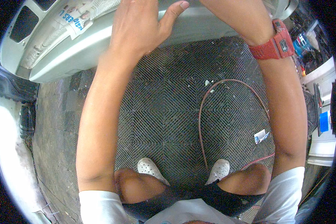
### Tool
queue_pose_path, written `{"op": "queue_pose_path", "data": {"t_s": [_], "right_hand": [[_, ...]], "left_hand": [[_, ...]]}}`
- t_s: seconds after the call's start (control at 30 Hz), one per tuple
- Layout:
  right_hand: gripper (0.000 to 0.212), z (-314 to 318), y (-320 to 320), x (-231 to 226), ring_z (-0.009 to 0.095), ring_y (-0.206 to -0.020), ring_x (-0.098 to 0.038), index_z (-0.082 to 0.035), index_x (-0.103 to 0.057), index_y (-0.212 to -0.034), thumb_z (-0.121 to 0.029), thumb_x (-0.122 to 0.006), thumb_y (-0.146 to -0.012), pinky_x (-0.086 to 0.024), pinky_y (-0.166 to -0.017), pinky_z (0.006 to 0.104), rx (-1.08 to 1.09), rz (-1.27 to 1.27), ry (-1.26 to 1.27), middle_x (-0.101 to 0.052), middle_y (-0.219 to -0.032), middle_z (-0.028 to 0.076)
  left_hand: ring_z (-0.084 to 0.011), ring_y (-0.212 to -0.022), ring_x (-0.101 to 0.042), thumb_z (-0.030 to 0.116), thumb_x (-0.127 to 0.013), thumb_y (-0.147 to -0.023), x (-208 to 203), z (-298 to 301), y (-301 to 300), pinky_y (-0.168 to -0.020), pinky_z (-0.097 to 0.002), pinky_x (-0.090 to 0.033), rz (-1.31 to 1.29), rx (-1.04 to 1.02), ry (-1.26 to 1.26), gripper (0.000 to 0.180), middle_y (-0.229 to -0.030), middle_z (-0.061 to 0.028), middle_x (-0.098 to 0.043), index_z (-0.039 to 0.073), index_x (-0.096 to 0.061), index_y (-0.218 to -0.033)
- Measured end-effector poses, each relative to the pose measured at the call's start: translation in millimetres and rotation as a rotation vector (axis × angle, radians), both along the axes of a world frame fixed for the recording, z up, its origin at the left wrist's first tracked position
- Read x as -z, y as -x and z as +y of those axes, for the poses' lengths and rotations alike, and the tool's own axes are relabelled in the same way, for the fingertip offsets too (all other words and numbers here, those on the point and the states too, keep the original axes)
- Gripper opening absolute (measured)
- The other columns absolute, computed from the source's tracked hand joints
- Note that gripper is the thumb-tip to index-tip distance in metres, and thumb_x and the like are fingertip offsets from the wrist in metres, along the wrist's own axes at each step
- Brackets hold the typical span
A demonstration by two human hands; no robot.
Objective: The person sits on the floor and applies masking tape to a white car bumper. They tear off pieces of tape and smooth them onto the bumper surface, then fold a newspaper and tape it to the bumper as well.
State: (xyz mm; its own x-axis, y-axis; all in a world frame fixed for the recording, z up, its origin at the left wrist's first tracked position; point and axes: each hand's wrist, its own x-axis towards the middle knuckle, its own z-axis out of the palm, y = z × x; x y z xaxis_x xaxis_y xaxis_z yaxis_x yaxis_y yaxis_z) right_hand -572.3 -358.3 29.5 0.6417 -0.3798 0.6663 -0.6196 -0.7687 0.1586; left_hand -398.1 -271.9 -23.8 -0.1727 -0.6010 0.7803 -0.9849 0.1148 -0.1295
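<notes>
My left hand [143, 28] is at the top, over a pale silver-green vehicle body panel [89, 48]. Its thumb is stretched out to the right, away from the palm, and the upper edge cuts off the other fingers. Whether the palm touches the panel cannot be made out. My right hand [233, 15] reaches up and to the left at the panel's right part, its fingers outside the picture. A red watch [278, 43] is strapped round that wrist. Newspaper sheets [63, 31] cover part of the panel at the upper left.
A reddish hose [201, 123] loops over the dark ribbed floor mat [164, 112] between my feet and right arm. White scraps [208, 82] and a small packet [261, 136] lie there. At the right are a blue container [302, 43] and white drawers [321, 145].
</notes>
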Motion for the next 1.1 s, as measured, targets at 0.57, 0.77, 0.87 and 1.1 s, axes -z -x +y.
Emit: {"op": "queue_pose_path", "data": {"t_s": [0.57, 0.77, 0.87, 1.1], "right_hand": [[0.026, 25, -3, -9, 0.015, -0.074, -0.07, -0.005, -0.077, -0.118, -0.015, -0.055, -0.107, -0.061, -0.072, 0.0307, 0.011, -0.103, -0.015, -0.078, -0.096, 0.013], [0.024, 37, 1, -23, 0.012, -0.066, -0.064, -0.004, -0.077, -0.11, -0.014, -0.055, -0.107, -0.058, -0.065, 0.0271, -0.031, -0.06, -0.111, -0.075, -0.085, 0.011], [0.024, 26, -3, -12, 0.013, -0.066, -0.065, -0.003, -0.076, -0.109, -0.014, -0.055, -0.107, -0.059, -0.065, 0.0276, 0.012, -0.063, -0.027, -0.075, -0.085, 0.011], [0.017, 34, 3, -18, 0.024, -0.075, -0.075, -0.003, -0.075, -0.104, -0.015, -0.064, -0.1, -0.062, -0.072, 0.0351, -0.002, -0.049, -0.031, -0.077, -0.086, 0.015]], "left_hand": [[-0.0497, -0.151, -0.032, 0.04, -0.058, -0.105, 3, -2, -1, -0.124, -0.0608, -0.034, 0.026, -0.001, 0.05, 0.079, -0.16, -0.036, -0.025, -0.008, -0.024, -0.159], [-0.0494, -0.15, -0.033, 0.037, -0.06, -0.105, 8, -7, -6, -0.125, -0.0605, -0.033, -0.014, -0.011, 0.129, 0.08, -0.16, -0.0355, -0.026, -0.01, -0.024, -0.158], [-0.0488, -0.15, -0.034, 0.035, -0.062, -0.104, 5, -5, 3, -0.125, -0.0593, -0.033, 0.035, -0.016, 0.075, 0.078, -0.16, -0.0351, -0.027, -0.012, -0.027, -0.157], [-0.0478, -0.15, -0.035, 0.029, -0.065, -0.102, -3, -7, 18, -0.128, -0.0558, -0.029, -0.078, -0.083, 0.076, 0.075, -0.157, -0.0357, -0.037, -0.014, -0.032, -0.154]]}}
